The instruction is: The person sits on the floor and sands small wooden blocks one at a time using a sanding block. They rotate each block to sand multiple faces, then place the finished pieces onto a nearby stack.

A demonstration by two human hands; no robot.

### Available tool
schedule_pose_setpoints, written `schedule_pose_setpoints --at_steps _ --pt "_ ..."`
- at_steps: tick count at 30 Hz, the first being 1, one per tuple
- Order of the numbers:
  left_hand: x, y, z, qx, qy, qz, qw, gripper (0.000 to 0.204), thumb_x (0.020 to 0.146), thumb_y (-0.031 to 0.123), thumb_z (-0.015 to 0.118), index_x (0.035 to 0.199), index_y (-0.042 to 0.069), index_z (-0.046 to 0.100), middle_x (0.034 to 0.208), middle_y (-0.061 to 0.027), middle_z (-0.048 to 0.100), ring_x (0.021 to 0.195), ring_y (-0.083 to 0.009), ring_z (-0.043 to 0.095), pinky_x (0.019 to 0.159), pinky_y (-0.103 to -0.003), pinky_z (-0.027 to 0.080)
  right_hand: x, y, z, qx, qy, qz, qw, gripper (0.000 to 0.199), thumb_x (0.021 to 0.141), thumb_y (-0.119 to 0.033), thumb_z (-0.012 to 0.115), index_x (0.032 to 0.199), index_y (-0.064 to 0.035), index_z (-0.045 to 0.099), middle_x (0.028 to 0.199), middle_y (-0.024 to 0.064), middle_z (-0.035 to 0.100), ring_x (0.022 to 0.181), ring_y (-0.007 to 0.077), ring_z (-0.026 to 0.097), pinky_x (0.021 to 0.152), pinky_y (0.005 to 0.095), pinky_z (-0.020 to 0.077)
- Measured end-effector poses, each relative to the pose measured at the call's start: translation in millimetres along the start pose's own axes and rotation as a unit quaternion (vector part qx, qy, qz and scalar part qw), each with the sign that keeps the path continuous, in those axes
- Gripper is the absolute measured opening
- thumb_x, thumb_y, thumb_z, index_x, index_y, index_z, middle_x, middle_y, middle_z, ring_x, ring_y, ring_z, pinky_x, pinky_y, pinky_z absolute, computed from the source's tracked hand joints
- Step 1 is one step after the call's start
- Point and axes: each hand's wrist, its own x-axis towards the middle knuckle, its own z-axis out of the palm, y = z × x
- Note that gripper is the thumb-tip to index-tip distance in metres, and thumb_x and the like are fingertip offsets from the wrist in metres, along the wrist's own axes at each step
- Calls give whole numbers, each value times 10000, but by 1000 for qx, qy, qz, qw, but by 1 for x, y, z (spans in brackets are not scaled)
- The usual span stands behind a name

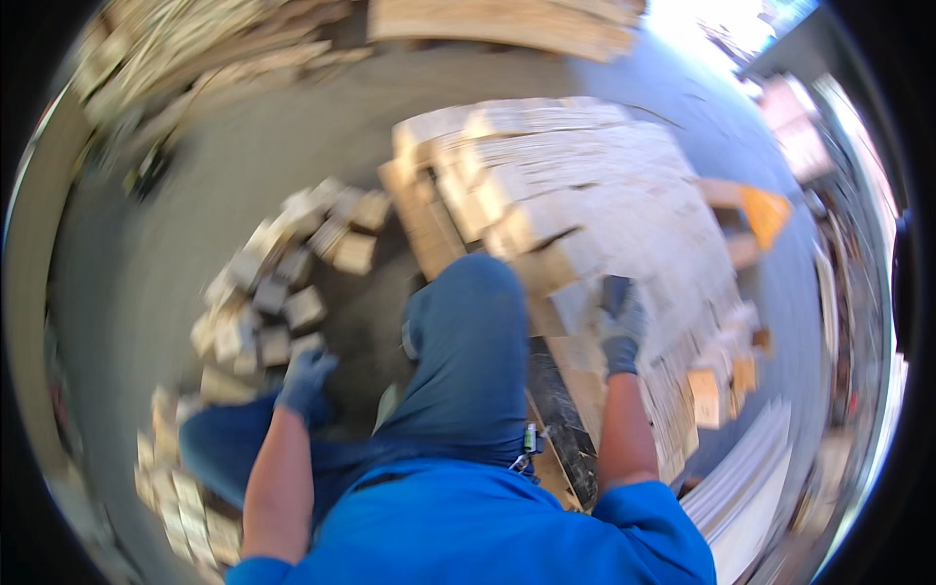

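Observation:
My left hand, in a grey-blue glove, hangs low beside a heap of small wooden blocks on the floor; its fingers look curled with nothing visible in them. My right hand, also gloved, rests on the edge of a tall stack of pale wooden boards and seems to grip a dark flat piece at the stack's edge. My raised knee in blue trousers sits between the two hands. The picture is blurred by motion.
Grey concrete floor surrounds the stacks. More timber lies at the top left and top centre. An orange object sits right of the board stack. Loose blocks lie lower left, long white boards lower right.

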Motion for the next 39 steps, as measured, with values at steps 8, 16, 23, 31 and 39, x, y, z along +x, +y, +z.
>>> schedule_pose_setpoints --at_steps 8,16,23,31,39 --pt "-2 49 -32 -66 100 -77 990 667 854 361 821 1341 -62 654 1273 -210 712 1170 -298 687 1004 -356 530 41 -46 -15 -39 -36 16 998 893 871 -404 797 1585 -35 407 1426 303 567 1265 461 589 1086 488 485" --pt "20 14 -62 -60 205 -144 966 738 764 373 876 1348 -22 658 1286 -213 705 1215 -324 671 1063 -367 507 62 -57 21 -96 -94 36 990 898 917 -486 760 1608 -62 374 1477 302 526 1347 462 535 1125 493 458" --pt "47 -15 -136 111 424 -245 865 1146 630 389 980 1561 26 420 1488 -283 539 1377 -402 535 1124 -435 477 60 -58 22 -114 -87 17 990 828 966 -452 723 1598 -40 383 1489 300 522 1348 464 534 1129 490 451" --pt "82 -84 -192 182 394 -263 861 1268 621 411 977 1617 3 307 1521 -298 484 1403 -421 501 1159 -433 440 56 -64 28 -25 -96 8 995 734 978 -323 713 1552 41 437 1523 297 522 1392 427 523 1174 456 401" --pt "108 -263 -244 64 336 -127 931 987 788 322 890 1520 -117 394 1480 -263 540 1351 -349 537 1092 -382 474 52 -44 51 -20 -61 -46 997 733 914 -220 719 1560 -12 442 1438 239 584 1325 386 558 1149 465 407"
